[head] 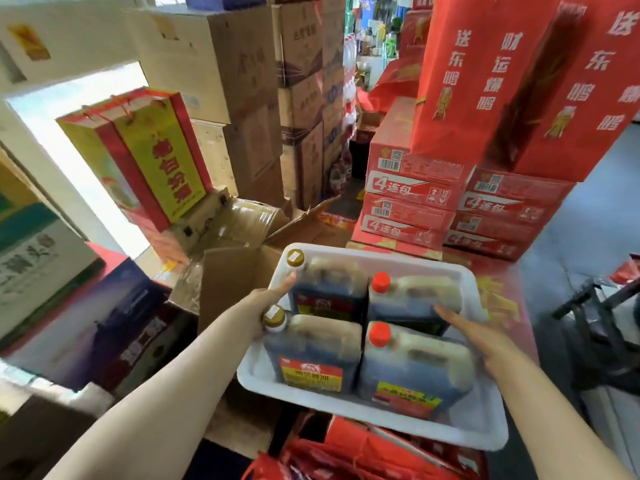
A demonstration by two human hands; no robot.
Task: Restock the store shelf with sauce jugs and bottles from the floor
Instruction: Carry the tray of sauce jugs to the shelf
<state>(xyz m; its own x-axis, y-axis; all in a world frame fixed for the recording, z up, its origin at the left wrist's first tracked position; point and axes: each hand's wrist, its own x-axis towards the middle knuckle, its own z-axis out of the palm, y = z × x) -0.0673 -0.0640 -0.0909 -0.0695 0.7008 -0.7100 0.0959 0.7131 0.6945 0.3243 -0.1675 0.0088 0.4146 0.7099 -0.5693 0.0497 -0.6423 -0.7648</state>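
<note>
Brightness: bright overall, colours strong.
Source: daylight from the window (79, 133) — blown out to plain white.
Glare: washes the wall just beside the window.
Shadows: soft and faint under the white tray (363, 407).
Blur: smear across the whole view; labels on the jugs (412, 365) unreadable, cartons beside the window soft.
Distortion: wide-angle — the stacked red boxes (408, 202) lean and bow toward the edges.
</note>
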